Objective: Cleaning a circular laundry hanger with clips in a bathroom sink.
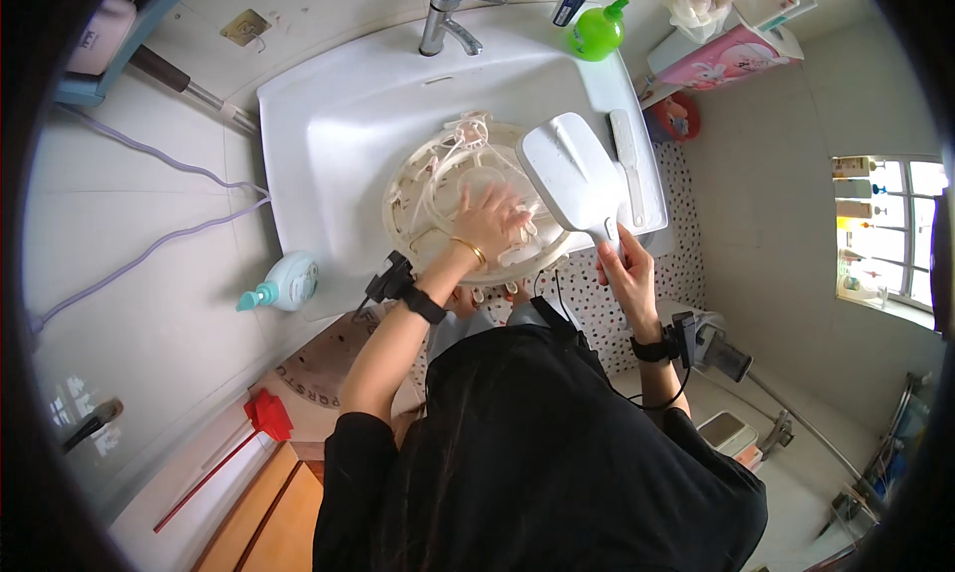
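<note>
A round cream-coloured plastic rack (403,206) with clips and thin arms lies over the front of the white sink (333,139), overhanging its near edge. My left hand (487,222) rests on the middle of this rack, fingers spread and closed around nothing. Held by its handle in my right hand (629,271) is a small white dustpan (569,169) with a broad flat head. It is raised over the right side of the sink, beside the rack. A white brush (626,154) with dark bristles lies on the sink's right rim.
At the back of the sink stands a chrome faucet (450,20). A green bottle (597,33) occupies the far right corner, and a white pump bottle (290,282) with a teal top the near left. A pink box (734,60) is farther right.
</note>
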Demonstrator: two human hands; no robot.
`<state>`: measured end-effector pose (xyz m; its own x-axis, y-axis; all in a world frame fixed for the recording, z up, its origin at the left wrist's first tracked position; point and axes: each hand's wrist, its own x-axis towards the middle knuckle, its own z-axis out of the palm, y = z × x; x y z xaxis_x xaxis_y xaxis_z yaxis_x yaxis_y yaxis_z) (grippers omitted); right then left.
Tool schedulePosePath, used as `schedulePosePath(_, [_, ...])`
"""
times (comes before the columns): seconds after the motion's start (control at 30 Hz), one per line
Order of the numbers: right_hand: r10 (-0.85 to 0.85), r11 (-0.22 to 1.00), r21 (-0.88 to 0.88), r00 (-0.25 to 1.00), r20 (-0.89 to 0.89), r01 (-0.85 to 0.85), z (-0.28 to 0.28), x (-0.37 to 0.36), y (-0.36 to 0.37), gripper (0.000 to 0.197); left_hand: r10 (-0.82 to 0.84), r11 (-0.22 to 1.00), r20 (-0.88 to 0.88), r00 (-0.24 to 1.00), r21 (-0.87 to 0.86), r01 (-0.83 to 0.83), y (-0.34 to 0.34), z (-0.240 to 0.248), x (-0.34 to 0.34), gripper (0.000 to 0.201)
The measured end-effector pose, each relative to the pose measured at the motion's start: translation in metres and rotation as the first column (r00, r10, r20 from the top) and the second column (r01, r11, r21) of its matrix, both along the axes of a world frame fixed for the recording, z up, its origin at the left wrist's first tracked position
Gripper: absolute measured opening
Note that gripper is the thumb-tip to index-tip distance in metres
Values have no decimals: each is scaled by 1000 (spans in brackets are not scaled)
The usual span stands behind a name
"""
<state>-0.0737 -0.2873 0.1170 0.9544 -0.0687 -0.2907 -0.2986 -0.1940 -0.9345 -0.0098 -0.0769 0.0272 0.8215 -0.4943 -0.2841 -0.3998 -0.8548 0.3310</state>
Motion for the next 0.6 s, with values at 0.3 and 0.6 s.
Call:
schedulePosePath(0.3, [-22,1000,8,1000,-12,22,2,-3,-2,43,298,931,-199,934,-155,-330,28,-69,51,54])
schedulePosePath(0.6, [24,999,28,997,-70,-23,-7,-9,-7,43,270,960,-229,935,-15,-281,46,-5,-19,60])
